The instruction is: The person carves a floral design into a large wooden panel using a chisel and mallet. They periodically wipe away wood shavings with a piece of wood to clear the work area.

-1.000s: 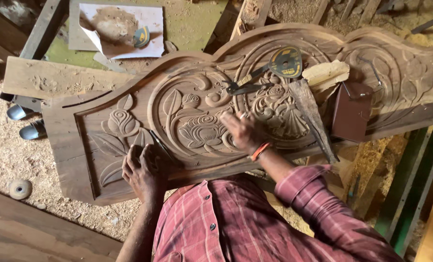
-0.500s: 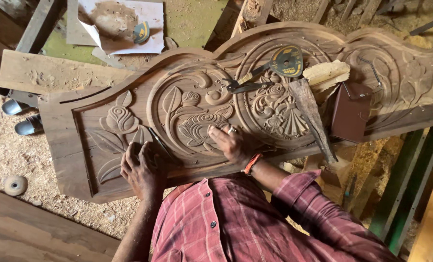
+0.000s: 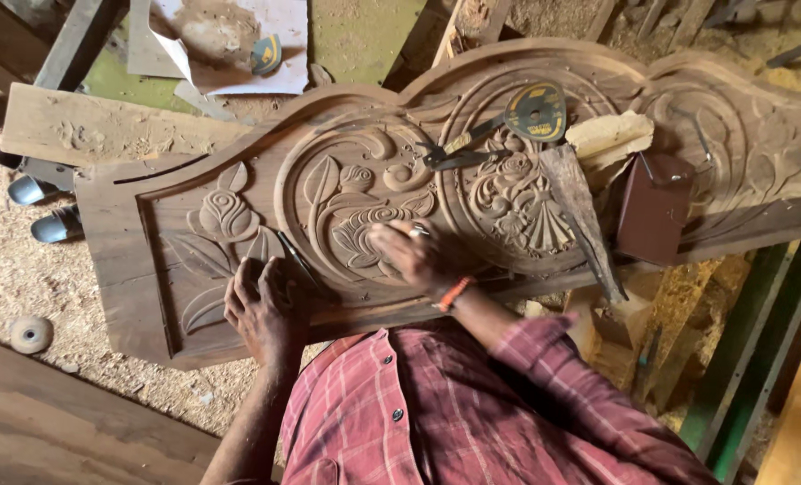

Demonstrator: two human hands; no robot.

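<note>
Over the last second your right hand [image 3: 423, 256] has slid a little across the large brown carved wooden panel [image 3: 194, 296], from the shell rosette toward the oval flower relief [image 3: 365, 220], so the work now sits on that flower.

Your left hand [image 3: 261, 310] lies flat on the panel's near edge, fingers loosely spread, a thin dark chisel [image 3: 297, 260] just beside them; I cannot tell whether they grip it.

Your right fingers [image 3: 391, 242] are curled down onto the relief, anything under them hidden.

Farther off lie a yellow-and-black disc tool [image 3: 535, 112] and a dark brown box [image 3: 654, 208].

The carved panel [image 3: 347, 207] runs off the right edge, its end unseen.
</note>
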